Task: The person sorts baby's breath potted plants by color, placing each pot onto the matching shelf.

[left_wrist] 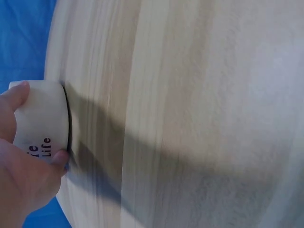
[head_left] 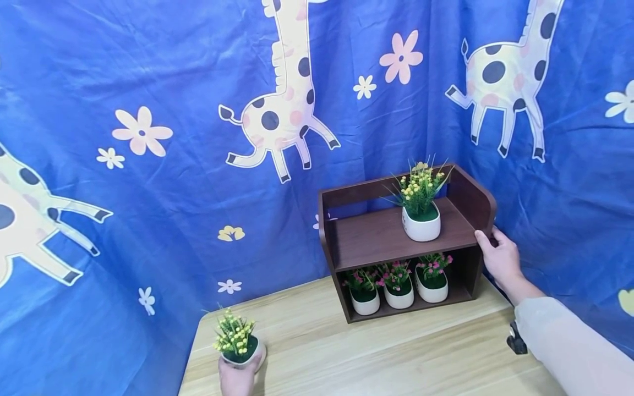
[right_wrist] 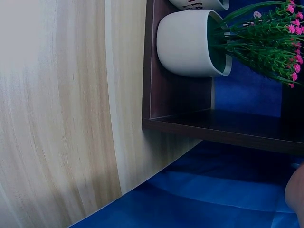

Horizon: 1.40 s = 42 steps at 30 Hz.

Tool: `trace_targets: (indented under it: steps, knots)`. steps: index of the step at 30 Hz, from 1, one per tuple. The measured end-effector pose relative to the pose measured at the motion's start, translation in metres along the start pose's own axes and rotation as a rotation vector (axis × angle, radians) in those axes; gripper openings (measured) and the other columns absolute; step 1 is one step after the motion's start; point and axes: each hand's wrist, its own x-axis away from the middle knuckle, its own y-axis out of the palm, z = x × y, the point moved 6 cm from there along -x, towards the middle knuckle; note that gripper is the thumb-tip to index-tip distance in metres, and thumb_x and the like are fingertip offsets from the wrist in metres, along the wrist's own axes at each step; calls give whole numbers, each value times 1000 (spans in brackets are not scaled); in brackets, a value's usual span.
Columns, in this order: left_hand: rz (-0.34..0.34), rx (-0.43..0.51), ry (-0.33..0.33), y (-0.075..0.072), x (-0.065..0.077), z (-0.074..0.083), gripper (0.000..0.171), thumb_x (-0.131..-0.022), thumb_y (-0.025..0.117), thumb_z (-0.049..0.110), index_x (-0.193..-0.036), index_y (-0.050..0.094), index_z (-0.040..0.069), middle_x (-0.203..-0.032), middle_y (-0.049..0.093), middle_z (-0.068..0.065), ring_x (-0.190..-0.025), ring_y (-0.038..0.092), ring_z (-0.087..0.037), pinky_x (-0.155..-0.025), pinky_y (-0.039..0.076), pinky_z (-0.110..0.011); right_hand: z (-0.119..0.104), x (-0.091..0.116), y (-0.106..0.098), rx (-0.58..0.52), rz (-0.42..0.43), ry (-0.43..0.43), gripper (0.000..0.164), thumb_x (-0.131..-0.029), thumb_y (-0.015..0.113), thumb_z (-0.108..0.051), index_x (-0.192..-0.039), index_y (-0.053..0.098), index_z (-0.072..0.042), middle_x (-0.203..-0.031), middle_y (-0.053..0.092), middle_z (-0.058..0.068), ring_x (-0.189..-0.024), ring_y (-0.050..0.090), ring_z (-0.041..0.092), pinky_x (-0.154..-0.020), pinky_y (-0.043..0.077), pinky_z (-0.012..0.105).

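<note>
Near the table's left end, my left hand (head_left: 239, 379) grips a white pot (left_wrist: 45, 111) of yellow artificial flowers (head_left: 235, 333), thumb and fingers around its sides. The pot is upright, its base at the tabletop, with dark lettering on one side. My right hand (head_left: 502, 261) holds the right side panel of a dark brown two-tier shelf (head_left: 366, 236), thumb at the front edge. Only a bit of that hand shows in the right wrist view. Another white pot of yellow flowers (head_left: 422, 225) stands on the upper tier, right of its middle.
Three white pots with pink flowers, one the right-hand pot (right_wrist: 185, 45), stand in the lower tier. A small black object (head_left: 517, 340) lies by the right sleeve. Blue giraffe-print cloth (head_left: 188, 209) hangs behind the light wooden table (head_left: 317, 352).
</note>
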Motion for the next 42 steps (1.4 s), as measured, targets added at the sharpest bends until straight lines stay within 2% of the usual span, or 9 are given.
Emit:
trace_targets:
  steps: [6,13,19,23,30,32,35,39,42]
  knots:
    - [-30,-26,14,-1,5,4,121,-73,88,39,-155,13,-8,-147,35,-42,-136,36,-57,-114,31,-65,0,0,0,4,-4,-1,45,-96,64,-44,-131,66,-17,-73,47,-38,-80,47,-4,-74,37,16]
    - [-82,-65,-49,-1,11,8,128,-71,86,50,-157,9,-5,-149,33,-43,-135,36,-59,-113,33,-65,2,2,-1,5,-7,6,45,-96,64,-45,-130,67,-16,-72,47,-38,-80,46,-5,-74,37,16]
    - [-130,-41,-49,0,19,10,134,-70,85,56,-158,3,-3,-154,26,-40,-134,39,-59,-112,34,-65,3,2,0,19,-12,19,46,-96,62,-47,-131,66,-18,-79,51,-33,-85,49,1,-75,37,16]
    - [-158,-25,-46,1,28,9,135,-71,85,55,-158,1,-4,-154,26,-40,-134,40,-58,-111,36,-65,3,1,1,41,-24,17,48,-96,61,-49,-133,65,-20,-87,58,-24,-92,51,9,-77,37,18]
    - [-223,128,-28,3,38,22,132,-75,87,43,-159,-4,-1,-163,10,-35,-141,30,-60,-116,35,-64,-1,1,2,33,-36,31,49,-97,60,-48,-136,63,-20,-114,67,12,-104,54,21,-81,37,17]
    - [-235,148,-29,1,41,30,131,-75,87,41,-159,-5,0,-164,7,-34,-142,28,-60,-117,33,-63,-2,0,2,25,-31,38,48,-97,60,-49,-135,63,-21,-116,68,11,-105,54,18,-83,37,16]
    - [-245,162,-23,-2,48,42,130,-76,87,39,-160,-4,1,-165,7,-33,-143,26,-59,-117,32,-63,-1,0,2,17,-13,43,46,-96,62,-49,-133,65,-22,-103,68,-5,-101,53,11,-82,36,14]
    - [-259,198,1,-4,61,57,125,-77,87,34,-160,-1,1,-163,8,-35,-143,25,-61,-116,32,-64,0,0,1,1,-4,37,44,-95,64,-48,-130,67,-22,-85,56,-29,-94,52,8,-80,36,14]
    - [-274,213,9,-1,67,62,124,-76,88,31,-159,1,-1,-162,8,-37,-142,24,-62,-115,33,-64,0,0,0,-1,-2,27,44,-95,64,-47,-130,67,-21,-80,50,-35,-91,51,6,-79,36,15]
